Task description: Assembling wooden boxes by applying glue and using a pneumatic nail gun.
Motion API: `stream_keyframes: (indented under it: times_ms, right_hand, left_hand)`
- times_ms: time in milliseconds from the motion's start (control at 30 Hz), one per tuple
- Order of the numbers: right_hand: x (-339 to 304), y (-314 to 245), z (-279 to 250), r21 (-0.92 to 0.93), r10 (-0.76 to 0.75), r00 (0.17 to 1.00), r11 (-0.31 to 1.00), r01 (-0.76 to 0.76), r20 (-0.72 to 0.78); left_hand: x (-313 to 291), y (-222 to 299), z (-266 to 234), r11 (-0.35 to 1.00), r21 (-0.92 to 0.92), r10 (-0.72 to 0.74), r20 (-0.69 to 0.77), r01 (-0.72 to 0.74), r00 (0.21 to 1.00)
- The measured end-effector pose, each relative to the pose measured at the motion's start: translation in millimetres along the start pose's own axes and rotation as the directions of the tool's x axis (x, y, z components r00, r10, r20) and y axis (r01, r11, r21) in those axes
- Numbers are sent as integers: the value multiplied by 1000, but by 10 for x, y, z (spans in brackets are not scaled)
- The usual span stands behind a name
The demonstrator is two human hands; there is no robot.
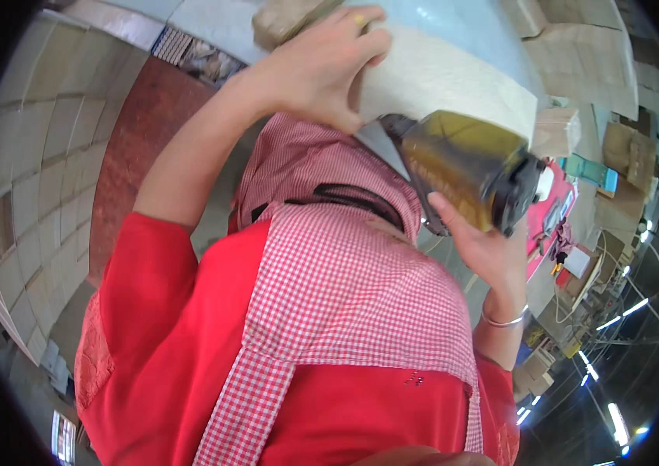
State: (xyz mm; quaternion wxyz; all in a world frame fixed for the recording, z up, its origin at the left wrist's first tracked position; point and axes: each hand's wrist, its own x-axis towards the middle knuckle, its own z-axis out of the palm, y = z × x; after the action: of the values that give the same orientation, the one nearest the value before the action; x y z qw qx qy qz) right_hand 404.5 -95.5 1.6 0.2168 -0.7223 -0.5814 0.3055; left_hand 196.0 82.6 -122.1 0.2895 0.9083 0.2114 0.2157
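A tape dispenser with a roll of yellow-brown packing tape (461, 147) is in my right hand (481, 248), whose fingers are closed around its underside. The dispenser's dark frame tilts against the near edge of a cream-coloured package (442, 78). My left hand (333, 66) grips the left end of that package, with the thumb along the near edge and the fingers bent over the top. A brown, rounded bundle (287, 22) sits just beyond the left hand. The right fingertips are partly hidden behind the dispenser.
Cardboard cartons (578, 66) stand at the far right, and a pink-topped table (551, 217) holds tools and papers. On the left are stacked cartons (46, 171) beside a reddish floor strip (139, 147). A tray of small items (193, 56) lies at the far left.
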Motion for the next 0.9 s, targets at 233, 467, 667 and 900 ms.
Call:
stream_keyframes:
  times_ms: [233,467,667,900]
  right_hand:
    - [-332,173,-206,139,116,983,986,-96,-139]
    - [-1043,1054,-598,45,328,821,936,-348,-467]
    - [-1552,1282,-572,105,438,736,885,-453,-516]
    - [-1361,819,-505,186,547,774,837,-515,-319]
  left_hand:
    - [-559,640,358,936,0,-342,-245,353,907]
    - [86,730,1094,877,-469,-98,47,108,994]
    - [1645,-303,876,983,12,-146,-552,183,821]
    - [1917,-885,590,965,72,-225,-254,250,941]
